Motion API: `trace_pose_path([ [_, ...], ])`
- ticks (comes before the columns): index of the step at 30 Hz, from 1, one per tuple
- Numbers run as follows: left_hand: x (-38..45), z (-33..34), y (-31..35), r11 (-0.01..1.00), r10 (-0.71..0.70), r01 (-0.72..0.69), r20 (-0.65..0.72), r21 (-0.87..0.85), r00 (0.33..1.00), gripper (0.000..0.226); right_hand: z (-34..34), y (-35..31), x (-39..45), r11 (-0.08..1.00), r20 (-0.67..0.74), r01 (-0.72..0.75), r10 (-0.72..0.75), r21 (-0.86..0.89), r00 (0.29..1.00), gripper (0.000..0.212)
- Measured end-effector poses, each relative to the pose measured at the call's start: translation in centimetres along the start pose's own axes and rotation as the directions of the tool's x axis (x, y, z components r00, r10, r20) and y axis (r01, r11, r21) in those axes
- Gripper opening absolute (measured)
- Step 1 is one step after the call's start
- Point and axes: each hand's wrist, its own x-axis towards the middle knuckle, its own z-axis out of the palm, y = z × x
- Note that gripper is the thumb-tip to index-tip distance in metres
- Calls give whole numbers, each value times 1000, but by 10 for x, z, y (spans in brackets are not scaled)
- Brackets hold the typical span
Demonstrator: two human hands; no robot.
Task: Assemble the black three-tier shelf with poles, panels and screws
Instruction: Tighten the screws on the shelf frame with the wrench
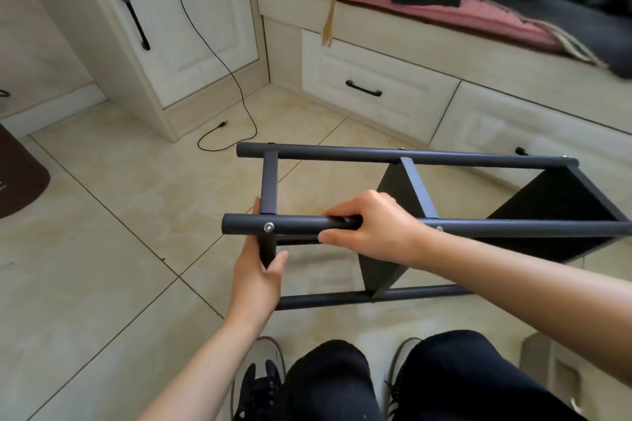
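Shelf [427, 215] lies on its side on the tiled floor [119, 249], filling centre to right of frame, with three panels already standing between four poles. Near pole [246, 226] crosses the middle of the frame, with a screw [268, 227] seated in it at the left-end panel [269, 181]; further screw heads show along the far pole [376, 153] at upper centre.

Left hand [258, 278], lower centre, grips the left-end panel's lower edge from beneath, thumb curled onto one face, fingers wrapped behind and mostly hidden. Right hand [369, 227], centre frame, curls over the near pole, fingertips pinching what looks like a thin dark tool or rod lying along it; cannot tell exactly which.

Judged as tightening or checking the near-left joint. To do well: keep the panel pressed square against the pole with the left hand, hold the frame from rocking, turn the screw straight in, stop once snug. Worth checking the remaining joints likewise before standing the shelf upright.

Cable [236, 79] trails over the floor at upper left, well apart from the work.
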Motion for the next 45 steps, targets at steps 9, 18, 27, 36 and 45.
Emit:
trace_pose_path([
  [9,-13,-46,115,912,409,-408,-100,32,907,54,-68,-47,-24,958,-252,69,3,278,968,32],
  [18,-42,-57,245,729,674,-659,-25,185,738,61,-132,-60,-62,809,-413,122,158,575,897,27],
  [27,-60,-4,312,467,816,-758,109,455,568,66,-154,-18,-121,542,-455,233,319,808,831,56],
  [36,-82,46,322,325,873,-787,154,525,463,53,-141,12,-163,324,-396,264,470,909,789,61],
  [45,-100,100,313,150,927,-839,222,523,303,48,-129,43,-185,225,-429,370,575,902,697,39],
])
